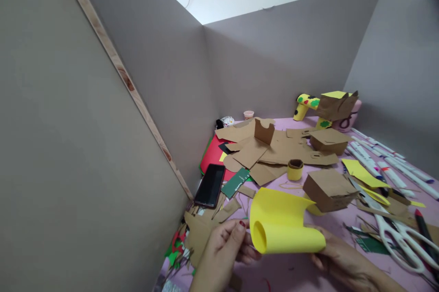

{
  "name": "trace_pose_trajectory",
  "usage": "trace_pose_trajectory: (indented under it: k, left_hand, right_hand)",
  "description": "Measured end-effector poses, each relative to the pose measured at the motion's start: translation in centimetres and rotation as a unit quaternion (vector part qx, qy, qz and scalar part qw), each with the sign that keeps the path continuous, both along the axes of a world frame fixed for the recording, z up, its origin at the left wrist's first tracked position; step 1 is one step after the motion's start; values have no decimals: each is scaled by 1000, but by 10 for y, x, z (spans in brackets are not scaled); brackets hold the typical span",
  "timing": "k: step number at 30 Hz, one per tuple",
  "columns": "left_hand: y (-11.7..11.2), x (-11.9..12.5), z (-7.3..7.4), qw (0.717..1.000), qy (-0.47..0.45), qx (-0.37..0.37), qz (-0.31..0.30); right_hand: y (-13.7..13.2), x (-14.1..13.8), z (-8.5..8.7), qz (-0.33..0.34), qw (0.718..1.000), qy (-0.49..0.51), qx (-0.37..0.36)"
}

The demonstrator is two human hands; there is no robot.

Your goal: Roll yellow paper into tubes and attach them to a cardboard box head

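Hands at both ends of yellow paper (curled).

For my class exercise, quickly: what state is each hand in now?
Left hand: part-closed at the yellow paper, its grip unclear.
Right hand: holding the yellow paper.

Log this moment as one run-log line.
yellow sheet: partly rolled, above table | left-hand grip: at left end, contact unclear | right-hand grip: holding right end | phone: further left | scissors: further right

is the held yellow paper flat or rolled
Partly rolled: the yellow paper curls into a tube along its near edge, while its far part opens out.
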State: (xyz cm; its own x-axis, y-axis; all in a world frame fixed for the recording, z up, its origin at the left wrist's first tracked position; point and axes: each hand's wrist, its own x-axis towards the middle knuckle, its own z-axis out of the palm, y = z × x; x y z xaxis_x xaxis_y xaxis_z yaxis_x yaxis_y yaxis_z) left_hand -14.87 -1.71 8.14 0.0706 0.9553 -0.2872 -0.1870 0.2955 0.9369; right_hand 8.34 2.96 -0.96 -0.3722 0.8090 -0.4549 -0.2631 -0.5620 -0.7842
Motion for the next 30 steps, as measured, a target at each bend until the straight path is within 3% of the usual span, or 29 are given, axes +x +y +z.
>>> trace_pose_trajectory:
  k: [8, 12, 17, 20, 23, 26, 30]
  left_hand:
    - [-14, 4, 11, 998, 31, 21, -43]
    - [-18, 5, 15, 998, 41, 24, -50]
    - [-9, 1, -8, 997, 59, 5, -40]
    - [0, -1, -22, 999, 48, 8, -23]
    - [8, -2, -28, 999, -1, 1, -48]
    - [13, 0, -31, 998, -25, 1, -60]
    - [18, 1, -44, 999, 17, -20, -36]
  right_hand:
    - [-7, -4, 13, -69, 996, -5, 52]
    - [-9, 0, 14, -106, 989, -89, 56]
    - [-2, 13, 8, -24, 955, -177, 237]
    - [3, 10, 9, 1, 977, -113, 181]
    - [6, 4, 16, 0, 992, -37, 118]
    - [8, -1, 23, 0, 991, -56, 125]
    - [10, -3, 26, -15, 986, -79, 145]
